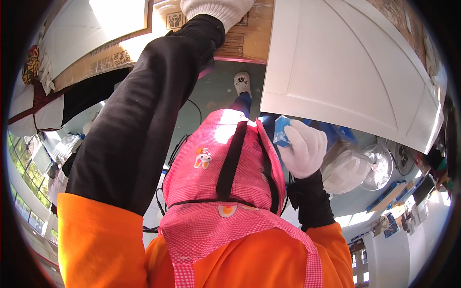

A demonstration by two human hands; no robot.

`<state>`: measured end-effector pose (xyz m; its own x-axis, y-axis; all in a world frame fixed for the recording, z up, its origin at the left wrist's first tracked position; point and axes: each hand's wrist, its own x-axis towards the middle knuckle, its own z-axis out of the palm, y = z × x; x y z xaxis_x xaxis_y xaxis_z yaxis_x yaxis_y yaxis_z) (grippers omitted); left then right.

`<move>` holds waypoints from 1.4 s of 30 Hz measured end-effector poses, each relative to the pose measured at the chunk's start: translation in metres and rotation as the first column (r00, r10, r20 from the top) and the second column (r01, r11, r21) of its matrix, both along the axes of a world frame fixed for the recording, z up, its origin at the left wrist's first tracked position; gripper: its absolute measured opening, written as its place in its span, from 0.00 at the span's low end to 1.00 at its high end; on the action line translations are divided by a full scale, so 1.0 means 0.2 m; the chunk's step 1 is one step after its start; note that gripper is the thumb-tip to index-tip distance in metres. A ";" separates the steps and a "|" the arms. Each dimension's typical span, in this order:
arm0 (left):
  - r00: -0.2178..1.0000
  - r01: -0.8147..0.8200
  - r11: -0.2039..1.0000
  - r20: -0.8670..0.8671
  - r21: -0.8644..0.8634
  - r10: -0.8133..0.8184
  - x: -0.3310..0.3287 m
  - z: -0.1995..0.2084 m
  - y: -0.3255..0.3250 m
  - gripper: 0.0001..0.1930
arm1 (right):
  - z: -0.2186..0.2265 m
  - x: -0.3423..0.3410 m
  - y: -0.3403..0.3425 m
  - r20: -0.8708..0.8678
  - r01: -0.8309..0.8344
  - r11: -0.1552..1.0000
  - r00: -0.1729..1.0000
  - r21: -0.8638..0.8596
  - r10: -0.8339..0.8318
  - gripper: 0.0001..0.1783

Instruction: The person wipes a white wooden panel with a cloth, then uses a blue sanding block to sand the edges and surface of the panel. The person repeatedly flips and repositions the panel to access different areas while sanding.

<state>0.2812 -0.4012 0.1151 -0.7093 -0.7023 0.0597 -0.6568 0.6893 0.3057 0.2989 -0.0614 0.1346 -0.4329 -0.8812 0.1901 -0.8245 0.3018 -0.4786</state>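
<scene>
My right hand [305,149], in a white knit glove, is closed around a small blue block [281,131] with whitish dust on it. The block is close to the near edge of a large white panel [336,72] with shallow grooves. My left arm stretches far forward, and my left hand [216,8], gloved too, is at the top edge over brown cardboard [245,36]. The fingers of that hand are cut off by the picture's edge, so what they touch cannot be seen.
Another white panel [96,29] lies on cardboard at the far left. A pink checked apron [211,163] hangs in front of me. At the right are a clear plastic bag [343,168] and a round fan [377,167]. A black cable [199,113] runs near the floor.
</scene>
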 end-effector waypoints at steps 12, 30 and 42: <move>1.000 -0.020 0.996 -0.017 -0.083 0.019 -0.01 0.00 0.01 0.21 | -0.07 -0.10 0.18 -0.011 0.317 0.938 0.947 -0.140 -0.322 0.27; 0.994 -0.047 0.997 0.099 -0.054 0.053 0.01 -0.10 -0.07 0.27 | -0.16 -0.33 0.56 0.256 0.952 0.251 0.290 -0.175 -0.922 0.15; 0.996 -0.014 0.994 -0.084 -0.113 0.005 0.01 -0.02 0.01 0.21 | 0.01 -0.44 0.25 0.926 0.942 0.181 0.316 -0.282 -0.205 0.17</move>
